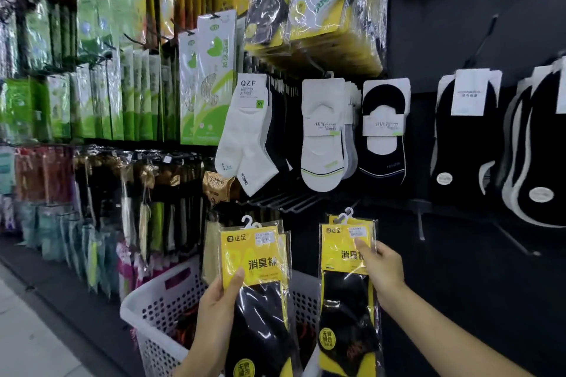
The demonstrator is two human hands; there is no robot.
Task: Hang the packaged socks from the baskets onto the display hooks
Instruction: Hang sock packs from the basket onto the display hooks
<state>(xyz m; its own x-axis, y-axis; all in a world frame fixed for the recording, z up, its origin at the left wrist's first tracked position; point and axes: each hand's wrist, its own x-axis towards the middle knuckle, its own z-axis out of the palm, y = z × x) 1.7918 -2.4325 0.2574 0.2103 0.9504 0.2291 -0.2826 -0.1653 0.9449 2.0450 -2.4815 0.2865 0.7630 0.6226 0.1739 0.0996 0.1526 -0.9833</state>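
My left hand (219, 300) grips a small stack of yellow-and-black sock packs (255, 278) with white plastic hangers on top. My right hand (381, 269) holds another stack of the same sock packs (344, 285) upright, thumb across the front. Both stacks hang in front of a dark display wall. A row of bare black display hooks (284, 200) sticks out just above the two stacks. A white perforated basket (159, 312) stands below my hands with more goods inside.
White and black socks (321, 138) hang on hooks above. Yellow sock packs (318, 6) hang higher up. Green insole packs (208, 79) and many other packaged goods fill the racks at left. Black liner socks (465, 138) hang at right. A pale floor lies at the lower left.
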